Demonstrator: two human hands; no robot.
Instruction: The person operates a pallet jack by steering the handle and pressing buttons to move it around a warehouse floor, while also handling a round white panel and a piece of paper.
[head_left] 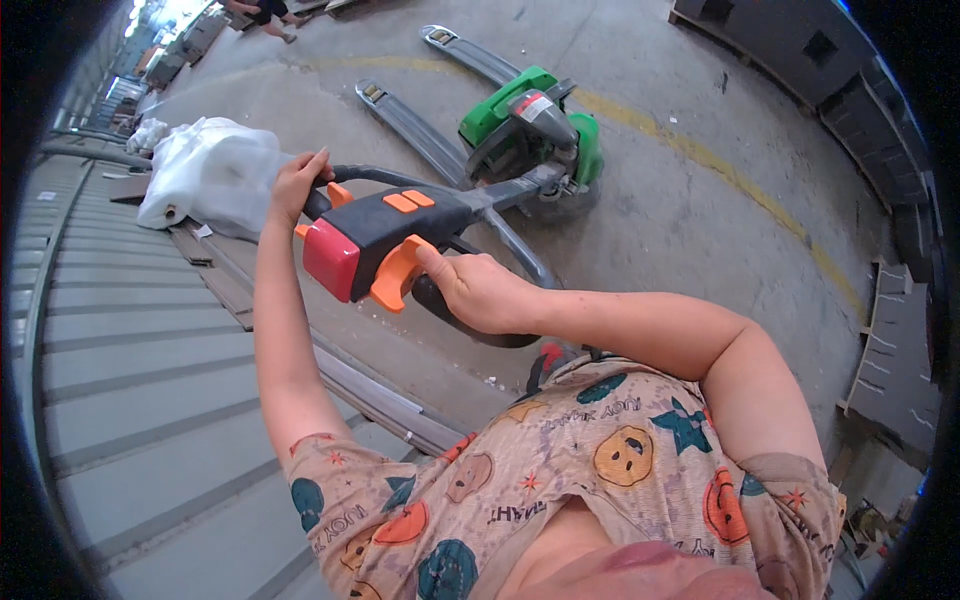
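A green and grey electric pallet truck [585,150] stands on the floor ahead, its two forks [415,125] pointing away from me. Its tiller head [370,235] reaches toward me, black with a red end and orange buttons. My left hand [298,185] is closed round the left side of the handle loop, close to an orange lever. On the right side, my right hand [485,292] grips the loop, and its thumb rests against the orange thumb lever [400,272]. Some of the fingers of both hands are hidden.
A ribbed metal wall [150,400] runs along my left, with flat boards [375,385] on the floor beside it. A bundle in clear plastic [215,165] stands there too. Dark stacks [885,150] line the right side. A yellow line [730,175] crosses the floor; a person [268,12] is far off.
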